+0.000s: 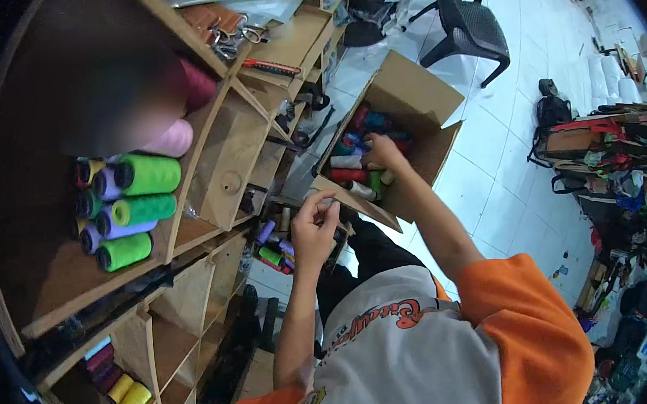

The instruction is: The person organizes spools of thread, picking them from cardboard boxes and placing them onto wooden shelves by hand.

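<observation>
head view looks down on a person with two bare hands by a brown cardboard box (414, 90) full of thread spools. the right hand (384, 153) is down inside the box. its fingers are bent and a little apart, right by the end of a white spool (345, 163). it is too small to tell if they have hold of it. the white spool lies on its side, to the left of those fingers in the view, with its long way running from side to side, so one end points at the hand. a red spool (348, 175) lies just beside it, almost the same way. the right hand is the nearer one to both.

the left hand (317, 229) is outside, by the box flap (366, 204). its fingers are curled in, with the thumb close to them. you cannot tell if they pinch anything or touch the flap.

the box is on a floor of pale shiny tiles (476, 188). a smaller box with more spools sits near the left hand. on the left is a wooden shelf (218, 182) with fat green spools (150, 175) lying in a pile. a dark chair (470, 31) stands past the box, and lots of bags and stuff lie far over on the right.
</observation>
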`<action>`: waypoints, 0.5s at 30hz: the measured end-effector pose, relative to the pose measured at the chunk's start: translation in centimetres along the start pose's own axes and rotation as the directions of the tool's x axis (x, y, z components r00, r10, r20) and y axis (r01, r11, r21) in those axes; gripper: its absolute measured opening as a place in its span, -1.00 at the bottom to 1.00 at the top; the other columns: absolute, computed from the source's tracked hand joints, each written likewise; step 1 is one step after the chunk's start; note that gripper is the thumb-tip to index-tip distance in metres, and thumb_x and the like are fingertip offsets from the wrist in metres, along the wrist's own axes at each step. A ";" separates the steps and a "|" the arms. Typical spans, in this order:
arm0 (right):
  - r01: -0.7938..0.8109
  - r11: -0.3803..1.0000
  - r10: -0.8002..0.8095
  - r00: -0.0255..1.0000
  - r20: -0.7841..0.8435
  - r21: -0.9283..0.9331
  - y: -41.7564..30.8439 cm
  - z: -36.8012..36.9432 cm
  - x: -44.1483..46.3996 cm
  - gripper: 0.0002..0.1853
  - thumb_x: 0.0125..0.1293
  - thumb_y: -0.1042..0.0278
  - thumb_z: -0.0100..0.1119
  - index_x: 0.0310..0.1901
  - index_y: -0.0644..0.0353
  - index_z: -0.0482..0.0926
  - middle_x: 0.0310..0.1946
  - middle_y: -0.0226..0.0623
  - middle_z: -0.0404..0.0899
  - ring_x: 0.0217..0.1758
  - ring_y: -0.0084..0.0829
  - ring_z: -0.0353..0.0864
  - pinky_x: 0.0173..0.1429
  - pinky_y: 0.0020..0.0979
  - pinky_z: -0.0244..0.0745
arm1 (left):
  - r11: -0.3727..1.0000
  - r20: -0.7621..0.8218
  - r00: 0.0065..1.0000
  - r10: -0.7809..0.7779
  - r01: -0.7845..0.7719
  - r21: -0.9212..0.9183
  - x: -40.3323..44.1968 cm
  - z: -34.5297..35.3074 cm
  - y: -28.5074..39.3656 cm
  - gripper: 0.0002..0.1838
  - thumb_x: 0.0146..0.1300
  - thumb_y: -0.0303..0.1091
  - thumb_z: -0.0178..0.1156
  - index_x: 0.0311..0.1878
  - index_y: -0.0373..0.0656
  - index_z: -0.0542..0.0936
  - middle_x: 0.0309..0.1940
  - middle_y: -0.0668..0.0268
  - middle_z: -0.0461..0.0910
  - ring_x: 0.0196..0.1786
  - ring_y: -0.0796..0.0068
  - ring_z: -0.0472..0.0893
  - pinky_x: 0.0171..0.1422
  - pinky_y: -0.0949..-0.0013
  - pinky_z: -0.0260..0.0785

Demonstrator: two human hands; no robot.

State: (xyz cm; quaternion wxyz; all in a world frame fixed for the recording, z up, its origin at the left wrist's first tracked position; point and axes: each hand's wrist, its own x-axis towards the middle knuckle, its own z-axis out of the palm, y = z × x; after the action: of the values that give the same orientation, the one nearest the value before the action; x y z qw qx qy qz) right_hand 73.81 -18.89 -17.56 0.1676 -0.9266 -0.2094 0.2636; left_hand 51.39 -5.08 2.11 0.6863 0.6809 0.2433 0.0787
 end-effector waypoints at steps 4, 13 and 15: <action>-0.059 0.972 0.080 0.993 0.084 -0.229 -1.4 6.4 0.3 -0.32 0.10 0.32 0.20 0.29 0.11 0.24 0.19 -0.02 0.33 0.20 -0.02 0.39 0.18 -0.04 0.43 | 0.996 -0.080 0.993 -0.087 0.089 0.016 0.5 0.7 -0.9 -0.77 0.28 -0.48 0.14 0.00 -0.26 0.51 -0.43 0.39 0.55 -0.38 0.68 0.50 -0.25 0.57 0.31; 0.029 0.970 0.008 0.989 0.151 -0.240 -0.6 7.7 0.6 -0.30 0.15 0.35 0.13 0.33 0.17 0.10 0.03 -0.12 0.45 0.17 -0.12 0.42 0.07 -0.17 0.47 | 0.960 -0.258 0.928 -0.270 0.281 0.004 -1.9 0.3 -3.4 -0.81 0.26 -0.51 0.16 -0.06 -0.23 0.55 -0.47 0.39 0.55 -0.44 0.66 0.50 -0.32 0.55 0.36; 0.170 0.927 -0.161 0.985 0.056 -0.336 -0.3 8.5 -0.6 -0.33 0.18 0.35 0.09 0.35 0.08 0.13 0.08 -0.11 0.42 0.20 -0.11 0.40 0.08 -0.08 0.44 | 0.960 -0.277 0.924 -0.263 0.278 0.017 -1.6 0.0 -3.5 -0.81 0.27 -0.50 0.15 -0.05 -0.23 0.54 -0.46 0.39 0.55 -0.43 0.66 0.51 -0.32 0.55 0.36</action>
State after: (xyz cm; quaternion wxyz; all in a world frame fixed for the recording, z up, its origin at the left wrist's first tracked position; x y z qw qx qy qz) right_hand 68.52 -17.18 -24.01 0.0243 -0.9170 -0.3311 0.2211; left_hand 49.19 -6.01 -0.88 0.6313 0.6425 0.4288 0.0690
